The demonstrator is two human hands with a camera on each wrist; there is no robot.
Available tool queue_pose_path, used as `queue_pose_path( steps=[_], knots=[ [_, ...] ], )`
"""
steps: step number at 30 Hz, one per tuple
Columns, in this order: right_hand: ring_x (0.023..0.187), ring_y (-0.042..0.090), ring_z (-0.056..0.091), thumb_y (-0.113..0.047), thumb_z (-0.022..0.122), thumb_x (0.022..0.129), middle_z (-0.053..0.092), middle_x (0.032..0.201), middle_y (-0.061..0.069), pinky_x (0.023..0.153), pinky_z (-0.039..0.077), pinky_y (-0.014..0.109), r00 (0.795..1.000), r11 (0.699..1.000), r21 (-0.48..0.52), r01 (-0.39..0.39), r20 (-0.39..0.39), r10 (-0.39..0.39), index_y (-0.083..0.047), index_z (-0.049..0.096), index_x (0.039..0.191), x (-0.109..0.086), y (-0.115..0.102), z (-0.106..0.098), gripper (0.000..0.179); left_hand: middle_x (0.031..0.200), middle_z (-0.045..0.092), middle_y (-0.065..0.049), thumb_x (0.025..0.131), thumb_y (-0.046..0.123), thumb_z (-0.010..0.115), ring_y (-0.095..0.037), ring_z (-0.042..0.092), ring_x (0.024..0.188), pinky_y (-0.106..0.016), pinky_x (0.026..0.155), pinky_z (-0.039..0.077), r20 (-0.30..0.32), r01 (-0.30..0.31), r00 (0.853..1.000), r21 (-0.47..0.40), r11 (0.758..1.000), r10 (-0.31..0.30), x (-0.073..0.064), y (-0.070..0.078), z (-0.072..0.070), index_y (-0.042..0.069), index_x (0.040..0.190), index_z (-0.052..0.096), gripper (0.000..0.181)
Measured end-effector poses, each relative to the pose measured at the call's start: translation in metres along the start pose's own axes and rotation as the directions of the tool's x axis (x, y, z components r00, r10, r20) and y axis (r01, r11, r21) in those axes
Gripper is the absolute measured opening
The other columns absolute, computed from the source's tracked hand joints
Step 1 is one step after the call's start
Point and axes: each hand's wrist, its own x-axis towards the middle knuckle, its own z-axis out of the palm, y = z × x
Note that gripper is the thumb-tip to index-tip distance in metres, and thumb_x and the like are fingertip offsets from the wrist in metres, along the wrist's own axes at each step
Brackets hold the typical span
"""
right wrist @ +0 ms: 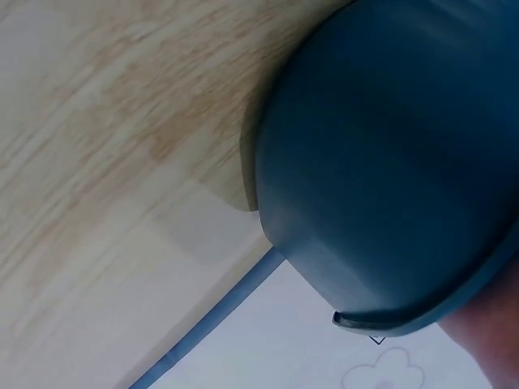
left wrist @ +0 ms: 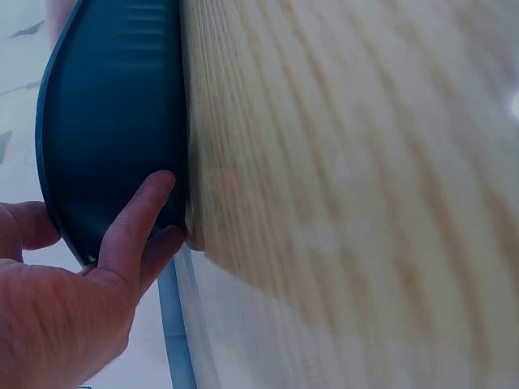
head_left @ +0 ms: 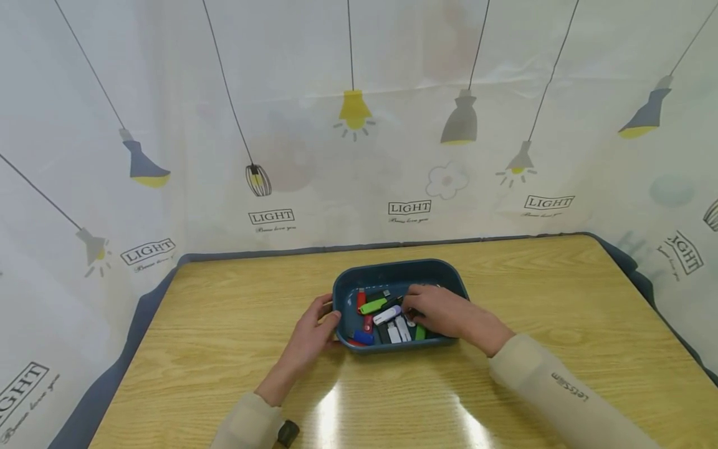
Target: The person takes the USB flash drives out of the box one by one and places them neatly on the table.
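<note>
Head: Shows tray (head_left: 392, 274) on tabletop (head_left: 235, 312), jumbled with USB sticks (head_left: 374, 306). Spreads left grip (head_left: 313, 327) against tray's end; holds right grip (head_left: 437, 310) inside with fingertips hidden, cannot tell if pinching. Could flick out neighbouring USB sticks through crowding. Has wood grain below, lamp-printed covering (head_left: 308, 125) behind.

Left wrist: Shows straight fingers (left wrist: 134, 223) on smooth outer wall; could slip, letting tray slide.

Right wrist: Shows tray's wall and skin (right wrist: 491, 328), not fingers; beyond, lamp-printed covering and pale tabletop.
</note>
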Motion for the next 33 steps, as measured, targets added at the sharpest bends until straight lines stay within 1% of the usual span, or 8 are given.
queue_pose_path(
  steps=[6, 13, 15, 19, 23, 27, 29, 33],
  knots=[
    [0.094, 0.016, 0.063, -0.012, 0.077, 0.094, 0.065, 0.104, 0.0, 0.084, 0.056, 0.038, 0.997, 1.0, -0.007, -0.007, -0.074, 0.007, -0.012, 0.076, 0.109, -0.006, 0.0, -0.003, 0.015, 0.155, 0.04, -0.032, 0.109, 0.013, 0.05, -0.048, 0.055, 0.128, -0.051, 0.082, 0.061, 0.005, -0.001, 1.0, -0.008, 1.0, 0.001, -0.001, 0.001, 0.0, -0.001, 0.153, 0.04, 0.048],
    [0.091, 0.016, 0.063, -0.01, 0.078, 0.093, 0.065, 0.102, -0.001, 0.079, 0.056, 0.036, 0.986, 1.0, 0.016, -0.009, -0.166, 0.012, -0.01, 0.075, 0.11, -0.018, -0.004, -0.013, 0.017, 0.154, 0.041, -0.032, 0.109, 0.012, 0.05, -0.048, 0.057, 0.126, -0.051, 0.081, 0.061, -0.003, 0.001, 1.0, -0.007, 1.0, -0.001, -0.001, 0.001, 0.001, -0.001, 0.153, 0.041, 0.047],
    [0.091, 0.015, 0.063, -0.01, 0.078, 0.093, 0.064, 0.102, -0.001, 0.077, 0.056, 0.034, 0.983, 0.999, 0.032, -0.026, -0.181, 0.032, -0.01, 0.075, 0.112, -0.022, -0.006, -0.017, 0.019, 0.154, 0.041, -0.033, 0.108, 0.012, 0.05, -0.048, 0.057, 0.126, -0.051, 0.081, 0.061, -0.002, 0.0, 1.0, -0.006, 1.0, 0.0, 0.0, 0.001, 0.001, -0.001, 0.153, 0.041, 0.047],
    [0.089, 0.013, 0.062, -0.011, 0.077, 0.094, 0.064, 0.103, -0.001, 0.074, 0.056, 0.03, 0.972, 0.993, 0.079, -0.092, -0.211, 0.106, -0.009, 0.074, 0.115, -0.032, -0.009, -0.024, 0.021, 0.155, 0.041, -0.032, 0.109, 0.013, 0.05, -0.048, 0.057, 0.127, -0.051, 0.081, 0.061, 0.001, 0.0, 1.0, -0.006, 1.0, 0.0, -0.001, 0.002, 0.001, -0.001, 0.153, 0.04, 0.048],
    [0.087, 0.013, 0.062, -0.012, 0.077, 0.094, 0.064, 0.103, -0.001, 0.072, 0.056, 0.031, 0.95, 0.984, 0.12, -0.134, -0.267, 0.162, -0.007, 0.074, 0.115, -0.044, -0.009, -0.03, 0.022, 0.155, 0.04, -0.032, 0.109, 0.013, 0.05, -0.047, 0.057, 0.127, -0.05, 0.082, 0.061, 0.002, -0.001, 1.0, -0.002, 1.0, 0.001, -0.001, 0.003, 0.002, -0.001, 0.154, 0.04, 0.048],
    [0.088, 0.014, 0.064, -0.012, 0.078, 0.094, 0.065, 0.101, -0.002, 0.073, 0.057, 0.034, 0.923, 0.974, 0.145, -0.176, -0.319, 0.214, -0.007, 0.073, 0.115, -0.058, -0.01, -0.037, 0.022, 0.155, 0.04, -0.032, 0.109, 0.013, 0.05, -0.047, 0.057, 0.127, -0.05, 0.082, 0.061, 0.004, -0.006, 1.0, -0.007, 1.0, 0.006, -0.001, 0.002, 0.001, -0.002, 0.154, 0.04, 0.048],
    [0.088, 0.015, 0.065, -0.012, 0.078, 0.094, 0.065, 0.101, -0.001, 0.073, 0.058, 0.035, 0.906, 0.967, 0.16, -0.2, -0.346, 0.244, -0.007, 0.073, 0.115, -0.065, -0.009, -0.04, 0.022, 0.155, 0.04, -0.033, 0.108, 0.012, 0.05, -0.048, 0.057, 0.127, -0.05, 0.082, 0.061, 0.004, -0.011, 1.0, -0.012, 1.0, 0.011, -0.001, 0.001, 0.001, -0.002, 0.153, 0.039, 0.048],
    [0.087, 0.017, 0.066, -0.009, 0.077, 0.093, 0.066, 0.101, 0.003, 0.076, 0.06, 0.038, 0.863, 0.949, 0.214, -0.231, -0.405, 0.302, -0.004, 0.073, 0.113, -0.077, -0.006, -0.043, 0.021, 0.154, 0.04, -0.034, 0.108, 0.011, 0.05, -0.049, 0.056, 0.127, -0.05, 0.081, 0.062, 0.002, -0.013, 1.0, -0.019, 1.0, 0.013, 0.0, 0.0, 0.001, -0.003, 0.153, 0.04, 0.048]
  ],
)
